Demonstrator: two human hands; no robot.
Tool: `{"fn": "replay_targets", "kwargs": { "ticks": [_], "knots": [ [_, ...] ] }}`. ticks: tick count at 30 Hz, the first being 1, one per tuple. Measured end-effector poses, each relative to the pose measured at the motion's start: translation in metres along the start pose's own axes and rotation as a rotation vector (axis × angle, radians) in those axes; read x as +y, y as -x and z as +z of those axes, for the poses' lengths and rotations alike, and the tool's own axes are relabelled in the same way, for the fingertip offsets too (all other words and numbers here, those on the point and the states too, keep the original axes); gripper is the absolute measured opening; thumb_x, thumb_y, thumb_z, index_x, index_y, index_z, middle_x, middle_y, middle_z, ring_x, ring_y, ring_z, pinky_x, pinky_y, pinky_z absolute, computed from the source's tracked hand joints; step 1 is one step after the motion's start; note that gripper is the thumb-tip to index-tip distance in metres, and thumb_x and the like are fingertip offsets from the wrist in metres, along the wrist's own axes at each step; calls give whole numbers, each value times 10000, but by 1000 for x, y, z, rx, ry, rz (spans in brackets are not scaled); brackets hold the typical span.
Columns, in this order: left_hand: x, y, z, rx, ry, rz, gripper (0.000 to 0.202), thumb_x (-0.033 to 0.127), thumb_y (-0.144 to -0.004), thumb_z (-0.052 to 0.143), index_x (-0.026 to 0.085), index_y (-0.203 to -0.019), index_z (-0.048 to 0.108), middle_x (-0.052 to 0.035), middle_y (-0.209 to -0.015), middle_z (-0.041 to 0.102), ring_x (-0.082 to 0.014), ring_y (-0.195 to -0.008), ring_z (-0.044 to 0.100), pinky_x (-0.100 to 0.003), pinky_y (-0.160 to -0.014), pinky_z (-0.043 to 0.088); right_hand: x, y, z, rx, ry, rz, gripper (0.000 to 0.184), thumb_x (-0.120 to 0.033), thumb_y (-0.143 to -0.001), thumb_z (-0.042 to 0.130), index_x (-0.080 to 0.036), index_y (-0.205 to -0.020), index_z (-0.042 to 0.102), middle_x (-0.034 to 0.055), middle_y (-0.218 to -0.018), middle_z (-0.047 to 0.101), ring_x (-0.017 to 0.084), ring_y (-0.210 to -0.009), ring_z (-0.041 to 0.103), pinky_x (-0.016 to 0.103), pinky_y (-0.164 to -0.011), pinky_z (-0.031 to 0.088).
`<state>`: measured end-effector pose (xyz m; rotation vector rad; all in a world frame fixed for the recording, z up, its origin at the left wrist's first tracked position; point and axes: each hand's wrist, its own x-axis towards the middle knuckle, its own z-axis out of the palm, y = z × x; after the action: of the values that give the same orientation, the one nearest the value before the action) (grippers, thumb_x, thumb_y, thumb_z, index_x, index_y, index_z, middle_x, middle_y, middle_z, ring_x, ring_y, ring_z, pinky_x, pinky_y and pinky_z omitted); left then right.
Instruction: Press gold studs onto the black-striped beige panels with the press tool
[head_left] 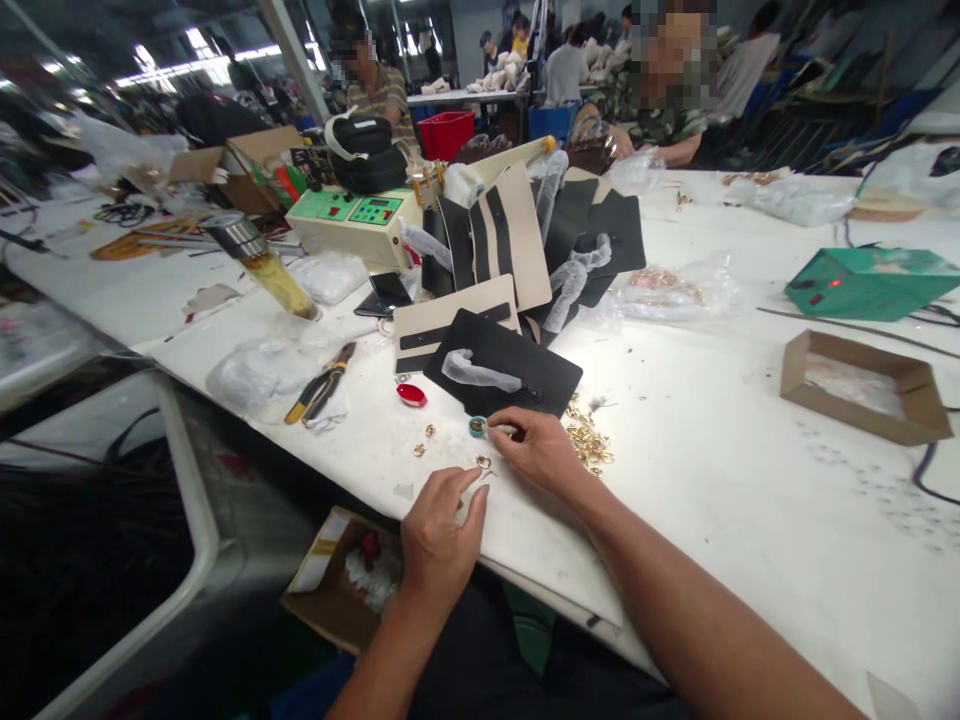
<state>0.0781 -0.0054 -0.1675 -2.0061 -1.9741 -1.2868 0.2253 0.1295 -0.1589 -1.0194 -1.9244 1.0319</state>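
Observation:
My right hand (536,447) pinches a thin pale stick (504,429), its tip at a small round teal pot (476,427). Thumb and forefinger of my left hand (442,520) are held apart, low over the table edge. Close to that forefinger is a small gold metal fitting (484,462); I cannot tell whether the finger touches it. Two more gold fittings (419,451) lie to the left, and a pile of gold hardware (589,440) sits beyond my right wrist. A black flat panel (502,365) with a white-wrapped strap rests just behind the pot.
Yellow-black pliers (322,385) and a red oval object (411,395) lie left. Behind are stacked panels (510,235), a glass bottle (262,265) and a control box (356,220). A cardboard tray (866,385) stands right. Two people work across the table.

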Motion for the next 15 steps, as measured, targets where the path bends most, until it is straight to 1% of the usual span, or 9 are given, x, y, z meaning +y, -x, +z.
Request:
{"fn": "replay_targets", "kwargs": {
  "ticks": [1,3,6,8,10,13,15],
  "knots": [
    [6,-1,3,-21,8,21,228,156,-952,706,235,-1166,713,-38,-1043,734,-165,-842,686,-299,-802,582,-2,-1,-5,17,-68,33,178,-291,-900,675,-230,-995,814,24,-901,798,176,-726,695,289,-703,507],
    [17,-7,13,-76,12,59,209,164,-951,705,222,-1152,715,-50,-1047,743,-205,-953,710,-335,-863,588,-5,-3,-18,50,-227,139,211,-362,-882,719,-206,-999,799,19,-789,761,158,-625,657,274,-619,492],
    [32,-21,34,-194,-12,107,228,213,-943,724,213,-1171,720,-59,-1042,747,-246,-990,710,-381,-865,591,-9,-6,-40,133,-493,271,300,-430,-838,779,-192,-1020,770,-20,-647,666,122,-507,570,238,-494,412],
    [42,-31,48,-279,-41,107,266,248,-932,741,226,-1197,725,-62,-1061,747,-261,-999,708,-381,-831,590,-10,-8,-53,207,-673,291,313,-422,-807,811,-190,-1008,752,-37,-632,632,105,-499,544,218,-468,382],
    [49,-40,61,-350,-75,80,291,273,-927,748,240,-1215,725,-67,-1086,744,-272,-1020,705,-371,-807,582,-10,-10,-62,248,-810,292,313,-394,-773,837,-185,-984,738,-45,-634,618,93,-505,532,205,-458,370],
    [55,-48,74,-411,-123,37,285,286,-936,734,255,-1218,720,-69,-1074,734,-271,-1021,700,-343,-767,555,-10,-12,-67,245,-897,315,324,-377,-751,847,-183,-982,728,-49,-637,609,89,-508,518,196,-441,344],
    [57,-52,80,-429,-159,24,237,288,-955,705,265,-1190,730,-70,-1040,724,-263,-977,698,-325,-717,528,-9,-13,-66,239,-913,326,328,-375,-749,844,-182,-987,728,-47,-647,612,91,-512,517,200,-443,350]
  ]
}}
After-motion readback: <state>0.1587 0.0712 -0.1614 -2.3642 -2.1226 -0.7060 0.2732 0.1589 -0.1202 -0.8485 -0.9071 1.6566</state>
